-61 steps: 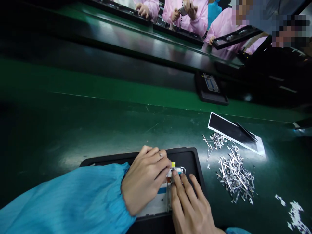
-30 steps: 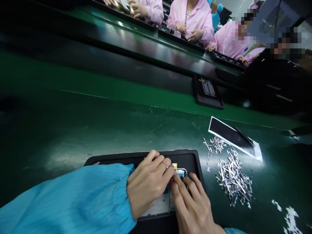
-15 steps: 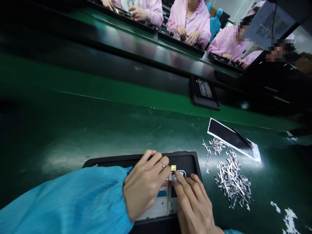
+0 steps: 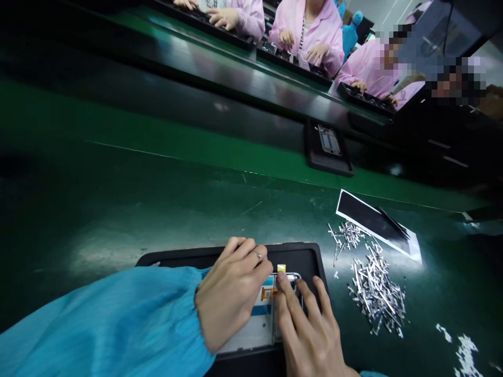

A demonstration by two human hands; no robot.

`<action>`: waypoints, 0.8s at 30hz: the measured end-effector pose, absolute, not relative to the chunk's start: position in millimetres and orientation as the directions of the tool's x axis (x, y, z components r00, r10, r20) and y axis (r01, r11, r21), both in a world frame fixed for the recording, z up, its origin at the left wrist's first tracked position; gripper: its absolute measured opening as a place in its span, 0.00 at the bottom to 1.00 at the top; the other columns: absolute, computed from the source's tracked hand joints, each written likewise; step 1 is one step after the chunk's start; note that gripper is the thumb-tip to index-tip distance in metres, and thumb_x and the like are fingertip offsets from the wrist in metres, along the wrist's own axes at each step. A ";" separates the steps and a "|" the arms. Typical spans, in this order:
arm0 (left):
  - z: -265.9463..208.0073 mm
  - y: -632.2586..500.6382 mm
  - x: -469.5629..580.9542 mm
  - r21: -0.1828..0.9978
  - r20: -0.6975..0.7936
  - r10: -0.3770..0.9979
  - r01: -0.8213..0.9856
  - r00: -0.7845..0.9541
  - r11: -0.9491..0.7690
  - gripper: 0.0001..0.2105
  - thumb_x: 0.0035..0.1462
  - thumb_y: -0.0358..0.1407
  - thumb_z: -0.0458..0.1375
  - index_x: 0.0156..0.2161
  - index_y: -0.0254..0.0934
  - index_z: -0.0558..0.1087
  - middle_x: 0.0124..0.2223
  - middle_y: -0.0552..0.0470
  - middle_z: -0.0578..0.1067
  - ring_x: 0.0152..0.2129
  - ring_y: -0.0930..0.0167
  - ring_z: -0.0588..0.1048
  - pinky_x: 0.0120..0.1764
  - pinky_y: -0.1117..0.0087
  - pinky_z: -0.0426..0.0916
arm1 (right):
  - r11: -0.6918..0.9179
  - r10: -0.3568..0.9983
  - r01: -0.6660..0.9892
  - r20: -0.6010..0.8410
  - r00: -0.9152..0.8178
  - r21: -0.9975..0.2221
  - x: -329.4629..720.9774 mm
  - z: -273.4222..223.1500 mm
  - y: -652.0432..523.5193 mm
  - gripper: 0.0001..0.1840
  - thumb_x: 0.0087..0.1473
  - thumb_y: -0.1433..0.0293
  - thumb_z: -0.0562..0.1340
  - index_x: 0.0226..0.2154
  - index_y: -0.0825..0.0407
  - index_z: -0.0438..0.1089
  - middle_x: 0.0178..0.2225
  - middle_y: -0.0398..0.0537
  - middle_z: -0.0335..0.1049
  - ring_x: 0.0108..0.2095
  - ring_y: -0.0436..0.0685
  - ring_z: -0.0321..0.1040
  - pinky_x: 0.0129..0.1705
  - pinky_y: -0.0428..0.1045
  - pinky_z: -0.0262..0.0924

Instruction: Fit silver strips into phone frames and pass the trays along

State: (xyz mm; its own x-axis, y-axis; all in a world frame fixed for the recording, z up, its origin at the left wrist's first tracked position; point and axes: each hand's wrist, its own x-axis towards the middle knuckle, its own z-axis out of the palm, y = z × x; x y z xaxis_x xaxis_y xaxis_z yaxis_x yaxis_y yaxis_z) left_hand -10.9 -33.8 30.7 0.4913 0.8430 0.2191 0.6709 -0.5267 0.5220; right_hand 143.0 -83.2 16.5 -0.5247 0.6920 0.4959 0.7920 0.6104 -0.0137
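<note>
A phone frame [image 4: 251, 335] lies in a black tray [image 4: 310, 256] in front of me, with a blue strip, an orange flex cable [image 4: 268, 294] and a small yellow tab [image 4: 281, 268] at its far edge. My left hand [image 4: 231, 293], ring on one finger, lies over the frame's far left part. Its fingers are bent together round the frame's edge, and their tips are hidden. My right hand [image 4: 310, 324] rests over the right part with its fingers spread. One fingertip touches the frame just below the yellow tab.
Right of the tray lie a pile of thin silvery strips [image 4: 377, 293], a black sheet with white edging [image 4: 365, 217] and white scraps [image 4: 467, 356]. Farther back sits another black tray [image 4: 334, 163] holding a phone frame. Co-workers in pink [image 4: 308, 31] work across the bench.
My left hand has shifted slightly left, uncovering more of the orange flex cable. My right fingers have spread and moved slightly left, toward the yellow tab. Co-workers' hands have moved.
</note>
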 end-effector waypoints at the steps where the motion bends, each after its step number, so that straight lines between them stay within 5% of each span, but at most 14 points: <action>1: 32.7 -33.0 -12.3 0.533 0.199 0.841 0.665 0.503 -0.523 0.14 0.52 0.22 0.41 0.28 0.34 0.67 0.30 0.50 0.66 0.29 0.68 0.59 0.35 0.63 0.53 | 0.611 0.693 0.791 0.495 -0.524 -0.018 143.1 16.3 -83.1 0.22 0.55 0.76 0.40 0.33 0.60 0.68 0.43 0.54 0.67 0.40 0.62 0.61 0.48 0.58 0.45; 15: 49.9 -17.6 -14.3 0.485 -0.060 0.817 0.732 0.574 -0.478 0.09 0.51 0.23 0.47 0.25 0.36 0.64 0.28 0.54 0.67 0.29 0.68 0.59 0.31 0.66 0.49 | 0.608 0.701 0.794 0.476 -0.531 -0.009 143.0 17.7 -83.5 0.21 0.53 0.77 0.42 0.33 0.59 0.68 0.43 0.54 0.66 0.38 0.61 0.60 0.48 0.58 0.45; 20: 63.4 -1.9 -9.7 0.345 -0.223 0.773 0.790 0.594 -0.507 0.07 0.47 0.25 0.55 0.22 0.35 0.63 0.26 0.53 0.68 0.28 0.68 0.62 0.30 0.67 0.49 | 0.608 0.701 0.794 0.476 -0.531 -0.010 143.3 15.5 -84.0 0.20 0.53 0.77 0.42 0.34 0.59 0.68 0.44 0.54 0.66 0.40 0.62 0.60 0.49 0.59 0.44; 24: 67.4 10.4 -13.0 0.202 -0.241 0.798 0.833 0.552 -0.516 0.14 0.40 0.39 0.64 0.26 0.34 0.64 0.29 0.51 0.67 0.30 0.65 0.63 0.31 0.66 0.52 | 0.604 0.697 0.797 0.483 -0.529 0.002 143.6 14.5 -84.8 0.21 0.53 0.77 0.41 0.34 0.59 0.69 0.44 0.54 0.66 0.40 0.62 0.59 0.49 0.58 0.44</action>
State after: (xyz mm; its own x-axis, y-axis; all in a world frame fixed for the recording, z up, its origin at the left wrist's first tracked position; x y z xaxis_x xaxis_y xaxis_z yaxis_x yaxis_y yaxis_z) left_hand -13.0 10.4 67.4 0.5525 0.7978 -0.2413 0.8327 -0.5155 0.2021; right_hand 143.6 -84.8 14.5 -0.5291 0.6973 0.4835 0.7973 0.6036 0.0019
